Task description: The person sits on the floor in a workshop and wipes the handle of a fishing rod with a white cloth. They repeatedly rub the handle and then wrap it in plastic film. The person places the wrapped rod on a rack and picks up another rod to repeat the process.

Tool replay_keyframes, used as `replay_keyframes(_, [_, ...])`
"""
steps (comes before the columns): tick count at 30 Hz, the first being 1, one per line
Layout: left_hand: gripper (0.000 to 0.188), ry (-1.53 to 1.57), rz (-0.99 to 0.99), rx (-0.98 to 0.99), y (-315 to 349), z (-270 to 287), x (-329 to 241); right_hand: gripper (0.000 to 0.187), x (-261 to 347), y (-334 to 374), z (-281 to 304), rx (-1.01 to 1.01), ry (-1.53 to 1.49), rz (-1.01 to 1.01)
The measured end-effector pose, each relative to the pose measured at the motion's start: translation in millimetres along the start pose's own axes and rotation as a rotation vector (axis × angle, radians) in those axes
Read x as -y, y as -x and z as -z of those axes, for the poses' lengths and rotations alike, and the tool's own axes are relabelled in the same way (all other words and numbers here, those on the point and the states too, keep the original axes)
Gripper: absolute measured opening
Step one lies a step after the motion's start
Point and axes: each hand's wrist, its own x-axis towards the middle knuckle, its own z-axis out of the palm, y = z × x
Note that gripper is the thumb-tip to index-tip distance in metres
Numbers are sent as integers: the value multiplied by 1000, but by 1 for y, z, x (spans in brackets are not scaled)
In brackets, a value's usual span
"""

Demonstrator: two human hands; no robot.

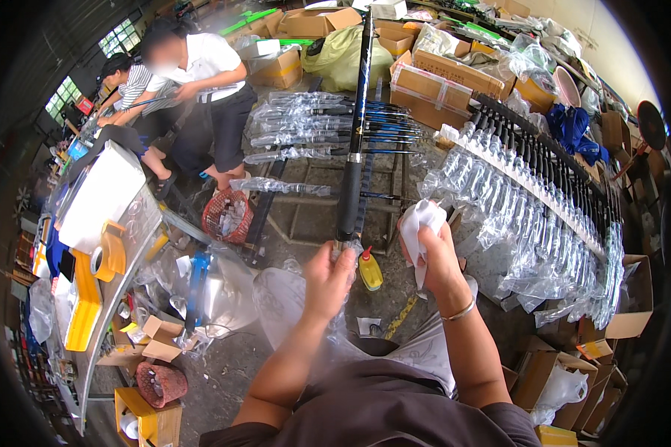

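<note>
My left hand (pixel 329 277) is closed around the lower end of a fishing rod (pixel 348 197), just below its black foam grip. The rod stands out away from me, its dark blank reaching past the top of the view. Clear plastic wrap shows at the rod's butt, under my left hand. Bunched in my right hand (pixel 441 257) is a white cloth (pixel 423 216), held to the right of the rod and apart from it. Beyond my hands, several plastic-wrapped rods (pixel 298 139) lie crosswise on a metal rack (pixel 317 223).
A yellow bottle (pixel 370 270) with a red cap stands on the floor. To the right, many wrapped rods lean in a row on a white rail (pixel 529 190). Left are a table (pixel 119 290) with tape rolls, a red basket (pixel 227 216) and two people. Cardboard boxes (pixel 432 93) fill the back.
</note>
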Motion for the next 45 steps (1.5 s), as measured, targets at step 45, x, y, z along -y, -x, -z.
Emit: replay_keyframes(45, [22,-705,-230,-199,5,9,-14,40,27,-19,-18,127,-93,108])
